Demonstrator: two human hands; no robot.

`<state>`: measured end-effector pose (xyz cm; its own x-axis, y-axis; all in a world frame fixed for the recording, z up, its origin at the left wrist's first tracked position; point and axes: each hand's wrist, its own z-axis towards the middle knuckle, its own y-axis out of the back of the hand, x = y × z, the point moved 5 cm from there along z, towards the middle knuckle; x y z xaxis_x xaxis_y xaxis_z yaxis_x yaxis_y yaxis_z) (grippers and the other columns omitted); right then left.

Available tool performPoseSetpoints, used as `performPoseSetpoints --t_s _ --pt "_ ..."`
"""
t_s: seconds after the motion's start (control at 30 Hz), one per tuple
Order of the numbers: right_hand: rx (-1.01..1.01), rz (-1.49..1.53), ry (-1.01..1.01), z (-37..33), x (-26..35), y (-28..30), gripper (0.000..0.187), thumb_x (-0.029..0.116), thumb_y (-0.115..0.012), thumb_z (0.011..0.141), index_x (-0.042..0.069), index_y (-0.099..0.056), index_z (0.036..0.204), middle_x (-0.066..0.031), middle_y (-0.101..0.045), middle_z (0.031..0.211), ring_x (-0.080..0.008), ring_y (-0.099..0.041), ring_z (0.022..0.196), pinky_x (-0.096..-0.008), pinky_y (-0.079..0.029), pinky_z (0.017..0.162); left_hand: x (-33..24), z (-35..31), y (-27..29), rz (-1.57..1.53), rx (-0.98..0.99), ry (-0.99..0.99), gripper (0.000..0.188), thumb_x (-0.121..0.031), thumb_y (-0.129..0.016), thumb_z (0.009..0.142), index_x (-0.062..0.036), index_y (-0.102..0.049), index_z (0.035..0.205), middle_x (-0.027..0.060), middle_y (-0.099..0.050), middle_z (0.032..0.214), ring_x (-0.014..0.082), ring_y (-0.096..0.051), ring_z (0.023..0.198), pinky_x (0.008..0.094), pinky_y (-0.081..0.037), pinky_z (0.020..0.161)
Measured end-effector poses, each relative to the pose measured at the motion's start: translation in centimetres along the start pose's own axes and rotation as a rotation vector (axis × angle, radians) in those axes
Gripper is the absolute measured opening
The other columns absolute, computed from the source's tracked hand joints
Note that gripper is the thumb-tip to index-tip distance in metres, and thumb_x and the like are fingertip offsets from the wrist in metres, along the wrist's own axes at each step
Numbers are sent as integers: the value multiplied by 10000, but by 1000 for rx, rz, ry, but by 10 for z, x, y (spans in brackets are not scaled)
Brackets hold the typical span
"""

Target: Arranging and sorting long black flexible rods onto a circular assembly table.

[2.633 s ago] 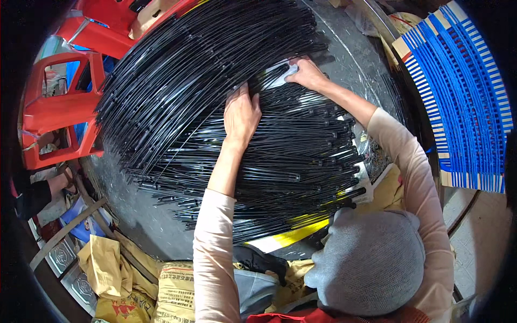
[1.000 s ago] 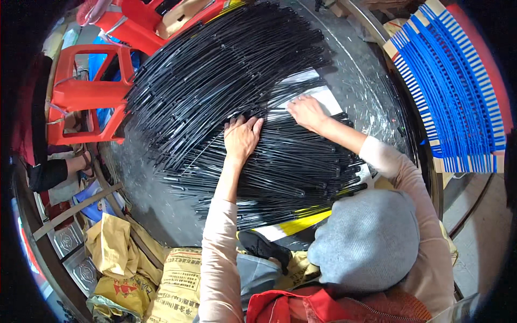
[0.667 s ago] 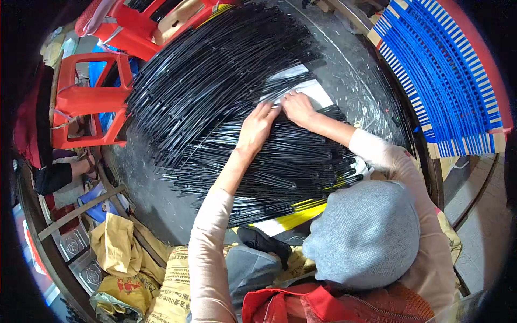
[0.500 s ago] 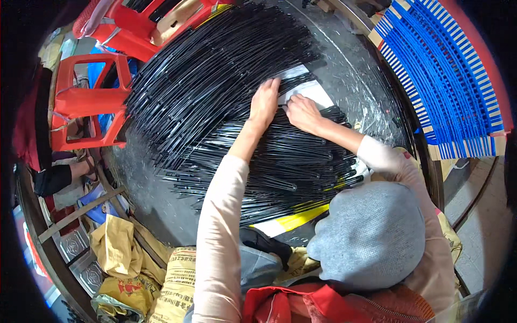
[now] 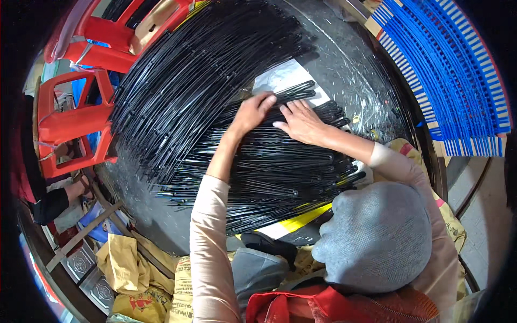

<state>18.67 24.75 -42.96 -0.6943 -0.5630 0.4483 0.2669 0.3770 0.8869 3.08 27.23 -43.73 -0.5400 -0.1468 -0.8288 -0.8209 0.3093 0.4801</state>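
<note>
A big heap of thin black rods (image 5: 188,86), some with small looped ends, fans out over the dark work surface. My left hand (image 5: 252,113) has its fingers bent over a small bunch of these rods. The ends of that bunch (image 5: 301,91) stick out past my fingers, across a white sheet (image 5: 283,75). Beside it, my right hand (image 5: 302,123) lies palm down on the rods, fingers stretched and slightly apart. A lower layer of rods (image 5: 269,167) spreads beneath both forearms, its looped ends toward the right.
Red plastic stools (image 5: 75,124) stand at the left. A rack strung with blue cord (image 5: 447,70) is at the upper right. Tan sacks (image 5: 142,301) lie along the near left edge. A yellow and white strip (image 5: 291,222) shows under the near rods. A grey cap (image 5: 377,237) fills the lower right.
Both hands have come slightly nearer. The right fingers, bent in a pinch before, are now stretched out. A bunch of rod ends now shows across the white sheet. The view has shifted a little.
</note>
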Motion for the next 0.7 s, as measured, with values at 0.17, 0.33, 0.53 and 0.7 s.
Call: performPoseSetpoints --t_s 0.17,0.33,0.53,0.7 --pt "84 -210 38 -13 23 45 433 335 -607 900 22 -604 1200 -192 -631 1085 -326 -589 1060 -435 -431 958 13 -18 28 562 -184 128 369 -373 -435 1002 -61 -630 1034 249 -642 982 382 -621 962 469 -472 830" --pt "-330 -96 349 50 31 121 738 187 -792 712 89 -488 1378 -184 -448 1434 -319 -413 1350 -439 -347 1099 21 -34 14 721 -283 92 421 -399 -362 1012 -114 -613 1195 181 -619 1152 377 -594 1052 496 -441 937" --pt "-242 -140 773 134 127 73 1163 340 -873 545 179 -258 1519 -177 -160 1585 -378 -112 1471 -562 -133 1175 29 -31 5 889 -289 -13 334 -303 -554 907 -75 -671 1122 160 -636 1153 334 -618 1027 462 -463 937" --pt "-269 -122 603 217 148 69 1254 595 -801 541 124 -195 1533 -249 -151 1566 -426 -135 1452 -591 -138 1146 20 -35 12 743 -432 38 327 -365 -454 974 -126 -658 1063 137 -608 1055 321 -554 1022 459 -426 930"
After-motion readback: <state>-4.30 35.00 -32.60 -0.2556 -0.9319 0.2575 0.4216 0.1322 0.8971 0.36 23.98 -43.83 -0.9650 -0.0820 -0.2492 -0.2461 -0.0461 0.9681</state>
